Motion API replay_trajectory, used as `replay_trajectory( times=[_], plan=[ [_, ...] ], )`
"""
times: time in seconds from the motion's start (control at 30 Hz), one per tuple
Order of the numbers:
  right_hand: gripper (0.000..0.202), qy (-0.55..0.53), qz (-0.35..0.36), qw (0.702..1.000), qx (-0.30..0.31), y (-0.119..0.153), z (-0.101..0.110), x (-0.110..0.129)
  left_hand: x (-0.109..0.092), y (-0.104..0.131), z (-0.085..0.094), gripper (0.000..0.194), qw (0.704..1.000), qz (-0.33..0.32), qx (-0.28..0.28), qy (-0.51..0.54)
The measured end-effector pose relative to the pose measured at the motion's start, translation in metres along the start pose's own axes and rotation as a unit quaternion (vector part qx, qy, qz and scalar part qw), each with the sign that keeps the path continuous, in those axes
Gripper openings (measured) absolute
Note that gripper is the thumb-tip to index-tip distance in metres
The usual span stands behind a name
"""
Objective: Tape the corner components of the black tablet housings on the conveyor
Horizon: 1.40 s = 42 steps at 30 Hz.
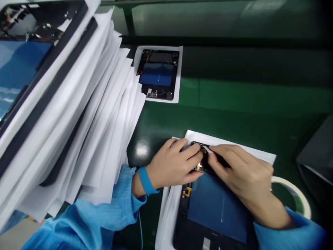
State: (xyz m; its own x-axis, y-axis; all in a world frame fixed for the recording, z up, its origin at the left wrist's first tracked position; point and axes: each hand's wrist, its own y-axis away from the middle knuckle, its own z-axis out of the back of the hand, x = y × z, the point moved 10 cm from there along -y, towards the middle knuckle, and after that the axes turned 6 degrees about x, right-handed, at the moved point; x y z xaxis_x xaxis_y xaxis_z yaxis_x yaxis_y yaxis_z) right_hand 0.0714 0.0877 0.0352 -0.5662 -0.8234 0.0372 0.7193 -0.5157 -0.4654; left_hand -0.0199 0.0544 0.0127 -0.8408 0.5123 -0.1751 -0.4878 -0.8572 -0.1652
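An opened tablet, with a blue battery panel and bare electronics, lies on white paper at the lower right. Over its top left part rests my left hand, wearing a blue wrist strap; its fingers are bent and apart, the tips touching the tablet's upper edge area. My right hand pinches a small white strip of tape between thumb and forefinger, close against the tablet's top edge. Both hands partly hide the components beneath them.
At left rises a tall, leaning stack of tablets interleaved with white paper sheets. Another opened tablet lies on paper farther back on the green table. A tape roll sits by my right wrist, near a dark object.
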Motion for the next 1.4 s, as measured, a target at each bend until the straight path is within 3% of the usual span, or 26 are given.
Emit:
replay_trajectory(
  times=[0.27, 0.53, 0.77, 0.9, 0.97, 1.03, 1.1, 1.13, 1.27, 1.4],
  plan=[
    [0.010, 0.016, -0.004, 1.000, 0.017, 0.000, -0.006, 0.001, 0.000, 0.000, -0.003, 0.041, 1.000, 0.005, 0.011, 0.005],
    [0.010, 0.043, 0.045, 0.997, 0.044, -0.005, -0.010, 0.012, 0.001, 0.001, 0.000, 0.033, 0.999, 0.009, -0.024, 0.029],
    [0.025, 0.092, 0.077, 0.982, 0.147, -0.002, -0.012, 0.029, 0.004, 0.002, -0.006, 0.034, 0.997, 0.027, -0.006, 0.066],
    [0.036, -0.030, 0.113, 0.970, 0.215, -0.004, -0.011, 0.022, 0.006, 0.003, -0.006, 0.033, 0.996, 0.032, -0.006, 0.081],
    [0.033, -0.085, 0.105, 0.968, 0.210, -0.028, -0.015, 0.010, 0.005, 0.004, -0.006, 0.032, 0.996, 0.029, -0.011, 0.083],
    [0.029, -0.057, 0.073, 0.978, 0.188, -0.070, -0.029, -0.003, 0.005, 0.004, -0.006, 0.031, 0.996, 0.026, -0.014, 0.084],
    [0.029, -0.011, 0.047, 0.980, 0.193, -0.120, -0.056, -0.005, 0.005, 0.005, -0.006, 0.030, 0.996, 0.025, -0.020, 0.083],
    [0.031, 0.047, 0.034, 0.966, 0.252, -0.142, -0.081, -0.004, 0.005, 0.006, -0.006, 0.030, 0.996, 0.024, -0.023, 0.082],
    [0.029, 0.063, 0.072, 0.947, 0.306, -0.213, -0.137, 0.033, 0.005, 0.009, -0.008, 0.034, 0.996, 0.024, -0.029, 0.078],
    [0.022, 0.065, 0.106, 0.930, 0.346, -0.236, -0.170, 0.059, 0.005, 0.009, -0.011, 0.034, 0.997, 0.018, -0.022, 0.077]
  ],
)
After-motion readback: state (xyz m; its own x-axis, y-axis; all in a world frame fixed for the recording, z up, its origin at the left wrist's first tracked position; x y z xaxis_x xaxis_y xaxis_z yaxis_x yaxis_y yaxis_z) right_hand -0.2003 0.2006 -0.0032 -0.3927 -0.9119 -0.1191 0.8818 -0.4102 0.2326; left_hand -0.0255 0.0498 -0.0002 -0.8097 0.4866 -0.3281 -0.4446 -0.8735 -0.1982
